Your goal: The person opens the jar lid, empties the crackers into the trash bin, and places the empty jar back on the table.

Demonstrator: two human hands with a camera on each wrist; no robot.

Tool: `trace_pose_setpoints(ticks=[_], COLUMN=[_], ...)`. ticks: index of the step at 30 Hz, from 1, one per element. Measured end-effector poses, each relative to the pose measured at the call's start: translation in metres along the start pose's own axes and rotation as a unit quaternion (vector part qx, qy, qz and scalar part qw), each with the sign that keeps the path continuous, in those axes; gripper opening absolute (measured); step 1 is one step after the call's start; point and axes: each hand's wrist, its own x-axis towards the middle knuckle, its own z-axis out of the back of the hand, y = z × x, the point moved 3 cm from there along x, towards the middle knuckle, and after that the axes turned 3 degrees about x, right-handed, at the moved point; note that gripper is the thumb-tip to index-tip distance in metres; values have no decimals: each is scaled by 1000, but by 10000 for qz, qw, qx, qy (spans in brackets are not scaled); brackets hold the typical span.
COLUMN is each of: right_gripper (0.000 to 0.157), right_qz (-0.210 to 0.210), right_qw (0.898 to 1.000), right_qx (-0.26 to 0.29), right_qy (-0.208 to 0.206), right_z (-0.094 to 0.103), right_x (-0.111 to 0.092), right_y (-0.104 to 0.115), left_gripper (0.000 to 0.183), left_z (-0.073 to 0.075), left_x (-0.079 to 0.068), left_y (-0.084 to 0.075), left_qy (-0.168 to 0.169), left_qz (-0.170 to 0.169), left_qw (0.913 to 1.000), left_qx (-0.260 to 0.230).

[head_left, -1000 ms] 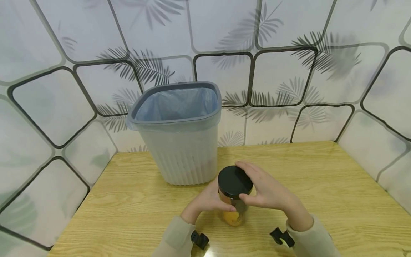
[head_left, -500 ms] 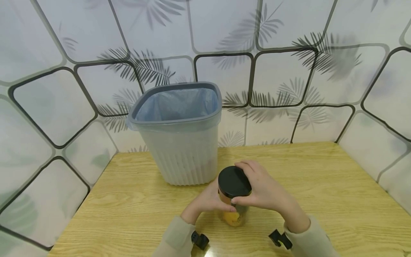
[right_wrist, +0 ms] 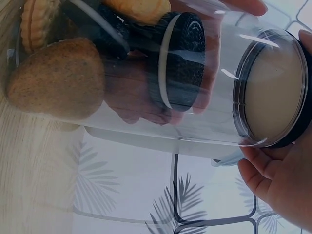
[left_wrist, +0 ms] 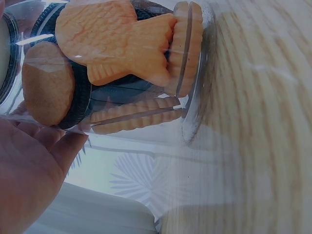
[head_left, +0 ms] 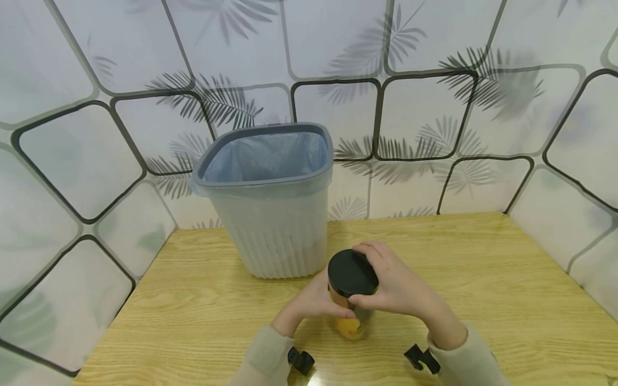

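A clear jar [head_left: 351, 328] with a black lid [head_left: 352, 272] stands upright on the wooden table, in front of the bin. My left hand [head_left: 316, 300] grips the jar's side below the lid, its thumb across the front. From the right, my right hand [head_left: 398, 284] holds the lid's rim, thumb at the front and fingers at the back. Through the wall in the left wrist view show a fish-shaped biscuit [left_wrist: 114, 41] and a round tan biscuit [left_wrist: 48, 83]. A black sandwich cookie [right_wrist: 185, 61] with white cream leans inside in the right wrist view.
A pale ribbed bin [head_left: 280, 230] with a grey rim and bluish liner stands just behind the jar, slightly left. The wooden table [head_left: 483, 279] reaches back to a leaf-patterned wall covering [head_left: 338, 123]. Black wrist mounts [head_left: 301, 360] sit near both sleeves.
Over the last second my right thumb has slid leftward along the lid's front edge and the right wrist has shifted slightly left. The left hand and jar have stayed in place.
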Motion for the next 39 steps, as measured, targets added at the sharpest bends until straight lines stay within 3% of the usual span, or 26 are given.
trace_pose_setpoints(ticks=[9,22,39], right_gripper=[70,69,84], right_qz=[109,212,-99], right_qw=[9998,9994,9998], right_qx=[43,222,-74], right_qy=[-145,161,-128], right_z=[0,2,0], right_x=[-1,-2,-2], right_y=[1,3,0], left_gripper=[91,94,93], left_z=[0,0,0], left_x=[-1,-1,-1], left_y=[2,2,2], left_qy=[46,34,-3], left_qz=[-7,0,-6], left_qw=[10000,10000,10000], left_qx=[17,55,-44])
